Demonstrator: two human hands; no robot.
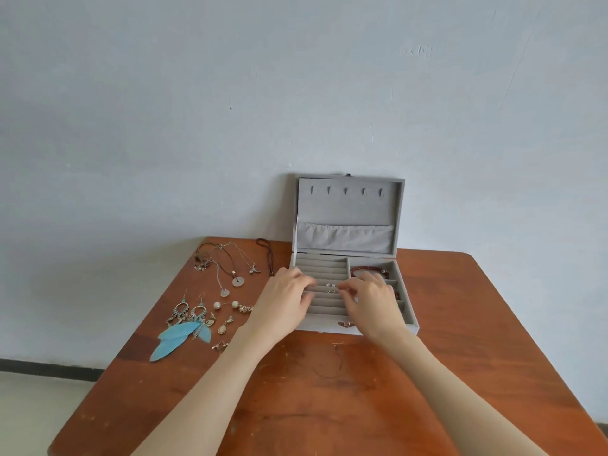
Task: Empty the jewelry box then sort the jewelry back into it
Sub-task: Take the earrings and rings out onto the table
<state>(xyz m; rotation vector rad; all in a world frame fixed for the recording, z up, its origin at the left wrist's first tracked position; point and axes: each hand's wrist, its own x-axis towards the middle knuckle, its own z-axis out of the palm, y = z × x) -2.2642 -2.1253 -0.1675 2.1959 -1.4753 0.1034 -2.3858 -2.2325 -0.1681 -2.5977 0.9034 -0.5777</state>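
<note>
The bench point(427, 373) carries the open jewelry box point(348, 225) against the wall. Both hands rest over its ring rows: left hand point(284, 304) with loosely bent fingers touching the rows, right hand point(368, 302) curled; whether it pinches the small earrings point(330, 286) I cannot tell.

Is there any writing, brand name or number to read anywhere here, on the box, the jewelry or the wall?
None can be read.
The jewelry box, its lid and its clasp carry no label or brand.
The wall has faint scuff marks that look a bit like scribbles, too blurred to read as text.
</note>
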